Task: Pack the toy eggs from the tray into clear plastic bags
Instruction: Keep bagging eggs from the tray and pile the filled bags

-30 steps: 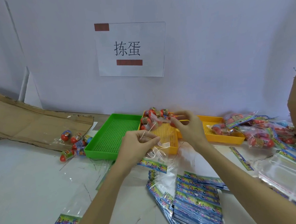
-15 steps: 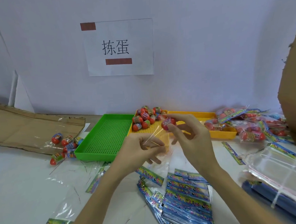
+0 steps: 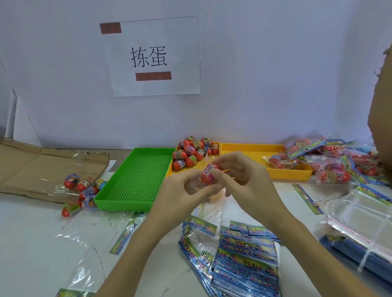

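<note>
My right hand (image 3: 242, 180) pinches a red toy egg (image 3: 208, 176) with a printed band, held at the mouth of a clear plastic bag (image 3: 210, 206). My left hand (image 3: 183, 194) grips the top of that bag, which hangs down between both hands over the table. Behind them a yellow tray (image 3: 215, 145) holds a pile of several red toy eggs (image 3: 192, 153).
A green tray (image 3: 135, 178) lies left of the yellow one, a second yellow tray (image 3: 289, 168) right. Filled bags (image 3: 327, 162) pile at the right. More eggs in a bag (image 3: 83, 188) lie left. Stacked header-card bags (image 3: 244, 264) lie near me; cardboard stands left and right.
My right hand has brought an egg from the tray pile down to the bag mouth. My left hand has kept its grip on the bag.
</note>
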`<state>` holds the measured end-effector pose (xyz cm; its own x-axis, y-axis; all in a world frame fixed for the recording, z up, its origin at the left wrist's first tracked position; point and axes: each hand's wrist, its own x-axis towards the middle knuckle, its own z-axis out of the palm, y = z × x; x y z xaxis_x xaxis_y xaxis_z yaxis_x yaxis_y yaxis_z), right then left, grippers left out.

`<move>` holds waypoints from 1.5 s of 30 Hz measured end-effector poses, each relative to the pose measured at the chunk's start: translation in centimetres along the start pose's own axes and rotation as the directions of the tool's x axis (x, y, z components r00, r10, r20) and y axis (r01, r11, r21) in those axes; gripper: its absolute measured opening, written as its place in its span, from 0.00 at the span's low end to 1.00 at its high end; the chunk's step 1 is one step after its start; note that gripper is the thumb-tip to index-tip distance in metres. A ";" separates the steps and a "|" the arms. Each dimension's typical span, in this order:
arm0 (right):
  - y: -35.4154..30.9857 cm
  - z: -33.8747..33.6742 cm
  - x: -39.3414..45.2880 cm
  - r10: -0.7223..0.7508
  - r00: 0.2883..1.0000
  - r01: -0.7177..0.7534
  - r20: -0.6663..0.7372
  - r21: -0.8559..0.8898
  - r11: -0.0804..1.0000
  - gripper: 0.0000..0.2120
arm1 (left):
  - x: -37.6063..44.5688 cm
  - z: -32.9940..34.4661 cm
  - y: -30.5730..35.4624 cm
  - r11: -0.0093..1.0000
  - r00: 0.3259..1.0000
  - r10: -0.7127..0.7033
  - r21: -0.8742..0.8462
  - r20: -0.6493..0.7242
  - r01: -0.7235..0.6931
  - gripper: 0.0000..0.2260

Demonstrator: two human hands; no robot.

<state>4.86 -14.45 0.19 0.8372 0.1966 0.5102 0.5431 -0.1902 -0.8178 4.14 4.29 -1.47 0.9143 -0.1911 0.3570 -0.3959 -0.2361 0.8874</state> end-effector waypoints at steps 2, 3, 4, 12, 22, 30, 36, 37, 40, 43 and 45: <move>0.0 -0.1 0.0 0.008 1.000 -0.008 0.024 -0.003 1.000 0.05 | 0.0 0.0 0.0 1.000 1.000 0.001 -0.011 0.009 -0.001 0.10; 0.0 -0.2 0.1 0.019 0.999 -0.019 0.030 0.009 1.000 0.05 | 0.0 0.1 0.0 1.000 1.000 0.000 -0.001 0.019 0.000 0.10; 0.0 -0.4 0.1 0.031 0.999 -0.032 0.039 0.024 0.999 0.05 | 0.0 0.0 0.0 1.000 1.000 0.003 0.015 0.028 -0.003 0.10; -0.1 -1.2 0.3 0.022 0.984 -0.014 0.179 -0.047 0.999 0.05 | -0.2 -0.1 0.0 0.993 0.999 0.020 0.117 0.033 -0.024 0.10; 0.1 0.2 -0.6 -0.033 0.963 0.075 0.266 -0.150 0.986 0.10 | -0.2 -0.8 -0.6 0.886 0.979 0.200 0.432 -0.032 -0.167 0.10; -0.2 0.2 -0.2 -0.062 0.995 0.063 0.080 -0.019 0.998 0.07 | 0.2 -1.4 -0.7 0.960 0.982 0.097 0.277 -0.162 -0.049 0.12; 1.3 0.8 0.1 0.021 0.999 -0.019 0.034 -0.074 0.997 0.12 | 0.5 -2.6 -1.0 0.972 0.874 -0.234 -0.095 -0.426 0.214 0.14; 1.6 1.1 0.3 0.041 0.998 -0.035 0.049 -0.127 0.991 0.12 | 0.4 -2.7 -0.9 0.952 0.854 -0.297 -0.202 -0.426 0.231 0.14; 2.5 2.1 1.5 0.065 0.995 -0.043 0.070 -0.280 0.959 0.12 | 0.4 -3.3 -0.6 0.868 0.818 -0.422 -0.434 -0.390 0.241 0.16; 3.2 3.1 3.8 0.109 0.988 -0.050 0.111 -0.436 0.898 0.14 | 0.5 -3.7 -0.3 0.857 0.817 -0.434 -0.453 -0.379 0.245 0.19; 3.9 3.9 5.7 0.155 0.976 -0.055 0.151 -0.518 0.854 0.16 | 0.5 -3.6 -0.1 0.853 0.823 -0.435 -0.460 -0.365 0.247 0.19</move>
<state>11.51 -10.30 -1.09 0.8918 0.3080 0.3315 0.4506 -0.6713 -0.5885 4.96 7.68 -0.27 0.9559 0.2934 0.0141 -0.0727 0.1896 0.9792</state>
